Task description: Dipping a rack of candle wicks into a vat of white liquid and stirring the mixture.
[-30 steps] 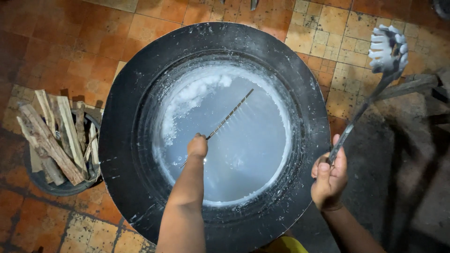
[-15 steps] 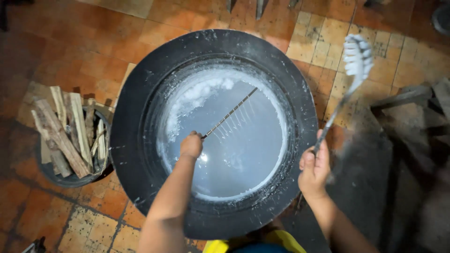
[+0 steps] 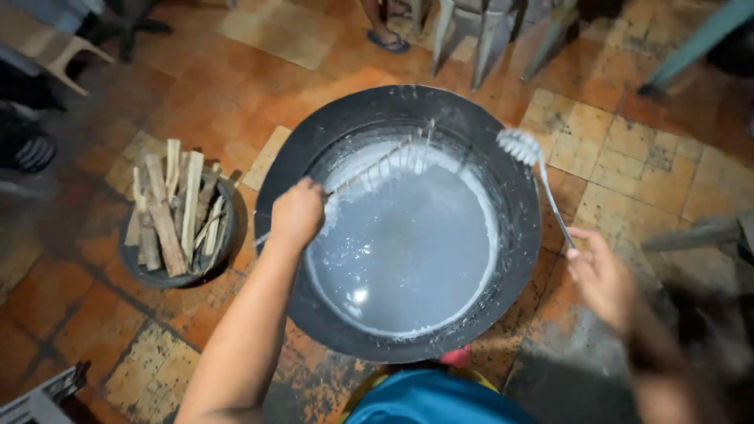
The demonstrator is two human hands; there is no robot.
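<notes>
Wok [image 3: 314,149] liquid is stirred mid-frame — a wire skimmer [image 3: 385,161] is gripped by the left hand [image 3: 297,212], a ladle [image 3: 534,169] by the right hand [image 3: 601,275]; steady sweeping seems needed next.

Big round black metal wok [image 3: 283,169] fills the middle of the frame, with pale milky grey liquid [image 3: 408,251] in it and a white crust round the edge. My left hand [image 3: 297,212] is fisted on a thin wire rake-like skimmer [image 3: 393,161] lifted over the liquid's upper edge. My right hand [image 3: 603,276], lower right, holds a long-handled white-coated whisk [image 3: 520,146] over the wok's upper right rim. Round dark tub of split firewood sticks [image 3: 174,216] sits at left on orange floor tiles [image 3: 236,86].
</notes>
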